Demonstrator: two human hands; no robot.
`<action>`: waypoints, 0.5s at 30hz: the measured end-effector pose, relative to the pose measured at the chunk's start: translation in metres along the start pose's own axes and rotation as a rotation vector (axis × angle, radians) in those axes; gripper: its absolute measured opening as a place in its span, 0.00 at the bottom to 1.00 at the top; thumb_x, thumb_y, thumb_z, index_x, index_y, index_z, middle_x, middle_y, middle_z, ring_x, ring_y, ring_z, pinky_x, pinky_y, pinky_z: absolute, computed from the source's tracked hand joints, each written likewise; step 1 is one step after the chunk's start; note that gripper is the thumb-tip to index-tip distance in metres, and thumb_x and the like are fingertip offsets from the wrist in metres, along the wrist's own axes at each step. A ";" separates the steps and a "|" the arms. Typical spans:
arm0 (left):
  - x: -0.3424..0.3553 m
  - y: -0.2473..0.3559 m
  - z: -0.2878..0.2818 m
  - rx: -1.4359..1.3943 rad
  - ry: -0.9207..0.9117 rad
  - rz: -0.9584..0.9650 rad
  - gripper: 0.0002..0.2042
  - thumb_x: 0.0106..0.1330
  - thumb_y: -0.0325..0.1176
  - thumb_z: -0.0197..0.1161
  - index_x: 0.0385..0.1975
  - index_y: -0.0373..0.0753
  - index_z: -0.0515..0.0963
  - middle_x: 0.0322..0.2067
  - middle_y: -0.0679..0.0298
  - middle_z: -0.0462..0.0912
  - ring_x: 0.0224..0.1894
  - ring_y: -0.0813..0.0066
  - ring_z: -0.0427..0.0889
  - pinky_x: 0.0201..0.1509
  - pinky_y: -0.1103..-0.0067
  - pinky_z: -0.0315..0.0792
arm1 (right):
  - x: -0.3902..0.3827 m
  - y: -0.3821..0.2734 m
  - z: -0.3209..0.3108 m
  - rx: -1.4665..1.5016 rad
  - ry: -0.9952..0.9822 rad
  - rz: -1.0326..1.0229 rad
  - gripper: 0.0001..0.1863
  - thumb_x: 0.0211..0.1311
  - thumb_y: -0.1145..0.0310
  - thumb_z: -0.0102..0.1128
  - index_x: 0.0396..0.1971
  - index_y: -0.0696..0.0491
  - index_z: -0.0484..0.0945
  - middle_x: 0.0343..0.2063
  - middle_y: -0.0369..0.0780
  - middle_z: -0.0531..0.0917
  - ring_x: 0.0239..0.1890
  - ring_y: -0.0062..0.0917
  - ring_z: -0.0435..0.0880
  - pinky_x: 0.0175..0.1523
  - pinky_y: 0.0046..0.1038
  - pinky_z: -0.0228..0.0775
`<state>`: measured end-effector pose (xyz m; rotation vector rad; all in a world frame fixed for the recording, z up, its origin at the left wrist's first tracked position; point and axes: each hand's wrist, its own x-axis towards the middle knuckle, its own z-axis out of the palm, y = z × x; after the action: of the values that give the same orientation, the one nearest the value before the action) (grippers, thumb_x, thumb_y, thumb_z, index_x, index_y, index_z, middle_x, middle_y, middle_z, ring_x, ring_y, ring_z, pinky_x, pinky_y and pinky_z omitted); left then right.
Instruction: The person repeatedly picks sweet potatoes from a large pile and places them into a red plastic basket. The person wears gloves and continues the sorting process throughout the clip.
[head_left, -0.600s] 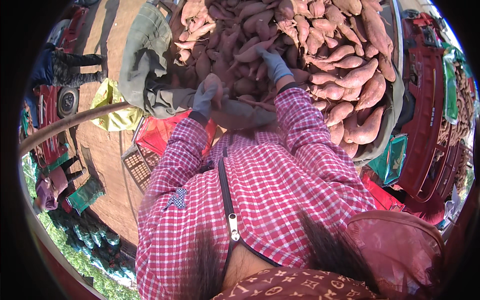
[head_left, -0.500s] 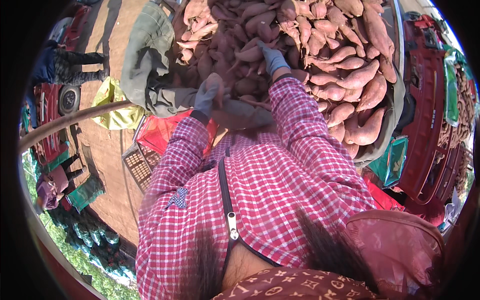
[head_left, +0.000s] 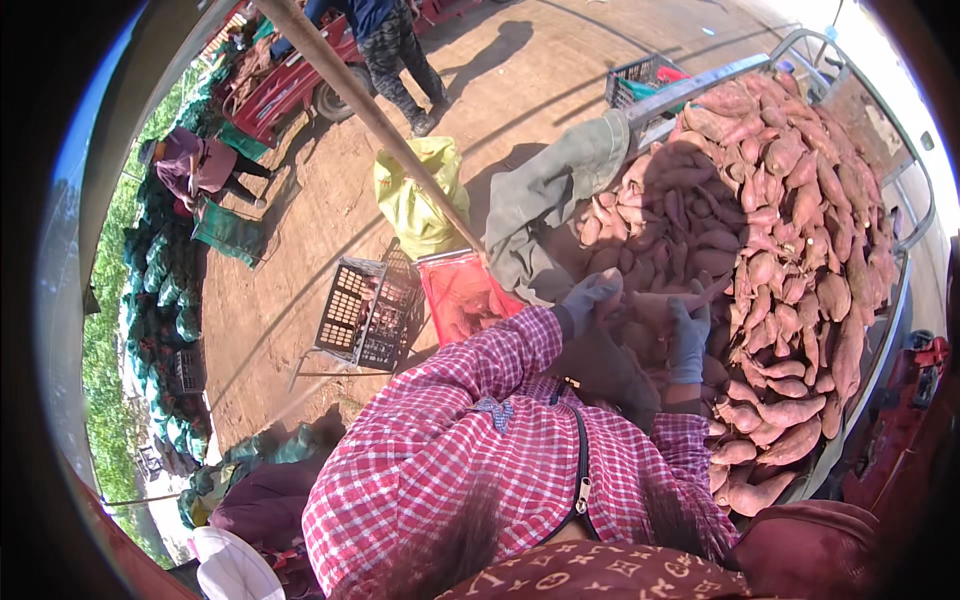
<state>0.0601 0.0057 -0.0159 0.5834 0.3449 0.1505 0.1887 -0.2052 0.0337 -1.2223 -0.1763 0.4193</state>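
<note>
A large heap of reddish sweet potatoes (head_left: 790,290) fills the cart bed in front of me and to the right. My left hand (head_left: 590,298), in a grey-blue glove, is closed on a sweet potato (head_left: 608,284) at the heap's near left edge. Beside it, my right hand (head_left: 689,342), gloved alike, is closed around another sweet potato (head_left: 711,291), its thumb and fingers pointing away from me. Shadow covers the roots around both hands. A grey-green cloth (head_left: 550,195) drapes over the cart's left edge.
Left of the cart stand a red mesh bag (head_left: 462,296), a black plastic crate (head_left: 365,312) and a yellow sack (head_left: 423,195). A long pole (head_left: 370,118) slants across the view. Two people stand farther off, near a red vehicle (head_left: 300,90); green sacks (head_left: 160,270) line the far left.
My view has swung to the left, showing more ground. My right hand has come back from the heap with a sweet potato, closer to my left hand, which still holds one.
</note>
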 end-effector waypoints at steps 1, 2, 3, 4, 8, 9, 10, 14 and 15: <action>-0.010 0.008 0.016 -0.125 -0.005 0.029 0.20 0.73 0.39 0.68 0.60 0.42 0.73 0.48 0.57 0.83 0.46 0.56 0.88 0.48 0.61 0.87 | -0.001 -0.011 0.019 -0.080 -0.075 -0.117 0.28 0.61 0.74 0.73 0.61 0.61 0.76 0.64 0.43 0.75 0.60 0.25 0.79 0.60 0.26 0.77; -0.020 0.028 0.022 0.058 0.132 0.044 0.18 0.74 0.44 0.66 0.56 0.40 0.76 0.45 0.59 0.84 0.44 0.62 0.86 0.47 0.68 0.85 | -0.007 -0.025 0.043 -0.159 -0.141 -0.230 0.28 0.61 0.75 0.73 0.61 0.61 0.76 0.66 0.44 0.74 0.61 0.24 0.78 0.60 0.26 0.77; -0.028 0.048 0.023 0.125 -0.082 0.206 0.18 0.75 0.45 0.65 0.55 0.40 0.76 0.45 0.60 0.84 0.44 0.64 0.86 0.46 0.69 0.84 | -0.014 -0.033 0.067 -0.126 -0.210 -0.175 0.29 0.59 0.75 0.74 0.61 0.61 0.77 0.68 0.44 0.72 0.63 0.26 0.77 0.61 0.27 0.76; -0.042 0.063 0.015 0.080 -0.070 0.156 0.18 0.76 0.45 0.63 0.56 0.39 0.76 0.47 0.60 0.84 0.46 0.64 0.85 0.48 0.68 0.84 | -0.022 -0.044 0.088 -0.102 -0.268 -0.123 0.29 0.57 0.75 0.75 0.60 0.62 0.77 0.70 0.45 0.70 0.64 0.28 0.76 0.62 0.27 0.75; -0.103 0.113 -0.032 -0.018 -0.101 0.160 0.22 0.79 0.46 0.59 0.61 0.35 0.74 0.54 0.59 0.83 0.56 0.63 0.84 0.57 0.68 0.81 | -0.053 -0.057 0.184 -0.367 -0.428 -0.389 0.35 0.50 0.72 0.78 0.61 0.60 0.77 0.70 0.50 0.70 0.67 0.38 0.75 0.65 0.33 0.73; -0.118 0.121 -0.070 -0.069 -0.039 0.259 0.23 0.79 0.47 0.58 0.62 0.35 0.73 0.56 0.58 0.83 0.58 0.62 0.83 0.62 0.66 0.79 | -0.059 -0.048 0.209 -0.510 -0.471 -0.569 0.37 0.48 0.70 0.79 0.62 0.59 0.77 0.68 0.52 0.71 0.67 0.41 0.76 0.66 0.35 0.73; -0.136 0.129 -0.109 -0.118 0.030 0.357 0.24 0.80 0.48 0.57 0.63 0.34 0.72 0.58 0.57 0.82 0.60 0.60 0.81 0.66 0.63 0.77 | -0.066 -0.031 0.231 -0.658 -0.581 -0.705 0.39 0.47 0.68 0.79 0.63 0.58 0.76 0.67 0.53 0.72 0.66 0.44 0.77 0.67 0.36 0.73; -0.188 0.134 -0.130 -0.105 0.254 0.140 0.31 0.77 0.56 0.57 0.72 0.43 0.67 0.69 0.53 0.73 0.69 0.50 0.74 0.74 0.50 0.67 | -0.089 0.039 0.278 -0.745 -0.678 -0.685 0.34 0.52 0.56 0.76 0.57 0.57 0.78 0.59 0.51 0.80 0.60 0.43 0.81 0.64 0.35 0.74; -0.200 0.132 -0.130 -0.236 0.385 0.059 0.33 0.76 0.58 0.58 0.74 0.46 0.65 0.72 0.52 0.70 0.70 0.47 0.73 0.75 0.46 0.66 | -0.095 0.059 0.282 -0.795 -0.743 -0.439 0.34 0.54 0.53 0.75 0.57 0.57 0.78 0.56 0.51 0.82 0.59 0.43 0.82 0.64 0.36 0.74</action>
<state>-0.1785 0.1346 0.0119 0.3285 0.6736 0.3578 -0.0095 0.0187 0.0829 -1.6893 -1.3245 0.4094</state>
